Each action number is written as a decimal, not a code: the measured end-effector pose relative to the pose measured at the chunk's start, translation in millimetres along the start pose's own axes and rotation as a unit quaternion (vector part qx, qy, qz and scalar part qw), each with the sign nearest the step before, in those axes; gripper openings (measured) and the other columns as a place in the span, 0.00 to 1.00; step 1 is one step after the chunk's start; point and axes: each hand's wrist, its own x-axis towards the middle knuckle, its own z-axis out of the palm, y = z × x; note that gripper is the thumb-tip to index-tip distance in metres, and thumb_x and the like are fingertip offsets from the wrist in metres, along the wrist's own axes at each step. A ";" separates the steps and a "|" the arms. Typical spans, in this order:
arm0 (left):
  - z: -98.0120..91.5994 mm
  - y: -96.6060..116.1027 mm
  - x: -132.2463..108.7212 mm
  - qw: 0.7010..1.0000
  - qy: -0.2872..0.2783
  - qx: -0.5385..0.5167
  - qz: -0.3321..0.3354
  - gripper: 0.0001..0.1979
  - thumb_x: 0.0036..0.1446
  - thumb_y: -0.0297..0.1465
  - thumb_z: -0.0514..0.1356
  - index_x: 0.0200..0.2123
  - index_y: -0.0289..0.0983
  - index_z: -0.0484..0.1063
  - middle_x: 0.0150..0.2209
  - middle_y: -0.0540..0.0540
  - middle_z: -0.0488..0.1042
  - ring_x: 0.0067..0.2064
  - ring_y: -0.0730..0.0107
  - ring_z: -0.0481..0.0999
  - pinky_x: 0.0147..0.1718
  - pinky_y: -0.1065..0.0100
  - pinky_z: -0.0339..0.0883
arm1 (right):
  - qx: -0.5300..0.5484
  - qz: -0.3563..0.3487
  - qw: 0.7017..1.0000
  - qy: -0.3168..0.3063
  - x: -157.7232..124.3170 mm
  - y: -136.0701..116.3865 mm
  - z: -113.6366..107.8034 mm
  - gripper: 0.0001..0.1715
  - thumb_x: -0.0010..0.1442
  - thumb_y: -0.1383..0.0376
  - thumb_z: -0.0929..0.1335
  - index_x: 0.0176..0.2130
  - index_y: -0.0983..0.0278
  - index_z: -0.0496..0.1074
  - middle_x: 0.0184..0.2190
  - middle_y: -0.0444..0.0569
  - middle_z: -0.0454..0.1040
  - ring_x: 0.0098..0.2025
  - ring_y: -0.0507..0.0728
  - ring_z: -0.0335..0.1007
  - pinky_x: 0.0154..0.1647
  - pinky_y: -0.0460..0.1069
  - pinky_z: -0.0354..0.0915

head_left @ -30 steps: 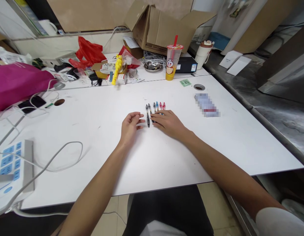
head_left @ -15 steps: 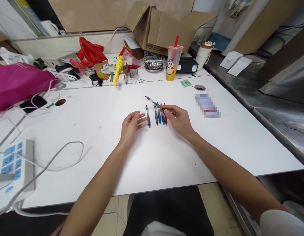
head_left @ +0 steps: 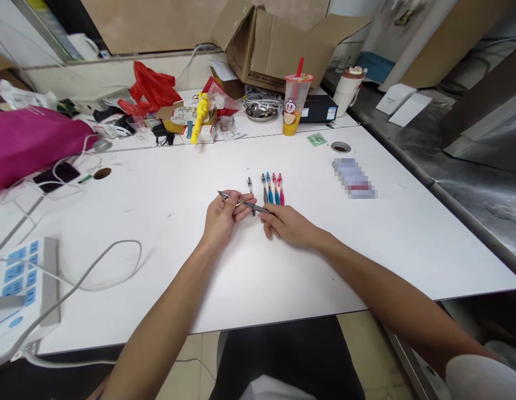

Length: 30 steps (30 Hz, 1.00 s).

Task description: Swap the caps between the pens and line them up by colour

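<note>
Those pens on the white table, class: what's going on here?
A person is handling a grey pen with both hands. The left hand pinches it between thumb and fingers, and the right hand reaches its other end with the fingers. Five more pens lie side by side just beyond the hands on the white table.

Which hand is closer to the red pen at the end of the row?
The right hand is nearer: it sits just in front of the red pen, slightly to its right. The left hand, holding a dark pen, is farther left, beyond the other pens.
</note>
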 end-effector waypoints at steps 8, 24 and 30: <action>2.4 -2.4 -0.2 0.999 0.036 0.009 -0.026 0.14 0.65 0.42 0.64 0.41 0.37 0.69 0.43 0.37 0.84 0.40 0.65 0.86 0.46 0.63 0.79 | 0.012 -0.066 0.990 0.127 4.5 8.3 2.2 0.13 0.69 0.52 0.65 0.44 0.59 0.69 0.40 0.49 0.80 0.31 0.54 0.72 0.35 0.53 0.70; 3.8 -6.3 -0.4 0.998 0.062 0.010 -0.030 0.13 0.65 0.41 0.65 0.42 0.37 0.70 0.45 0.37 0.84 0.42 0.65 0.85 0.44 0.65 0.80 | -0.016 -0.093 0.980 0.178 9.6 18.5 1.8 0.19 0.67 0.58 0.67 0.55 0.59 0.65 0.46 0.52 0.75 0.44 0.58 0.72 0.42 0.54 0.69; 5.2 -5.9 -1.8 0.997 0.066 0.006 -0.028 0.14 0.64 0.42 0.65 0.42 0.37 0.71 0.46 0.36 0.83 0.43 0.63 0.85 0.45 0.63 0.80 | -0.054 -0.082 0.975 0.199 8.9 12.4 2.0 0.13 0.67 0.56 0.67 0.47 0.59 0.74 0.43 0.51 0.78 0.43 0.59 0.73 0.44 0.55 0.69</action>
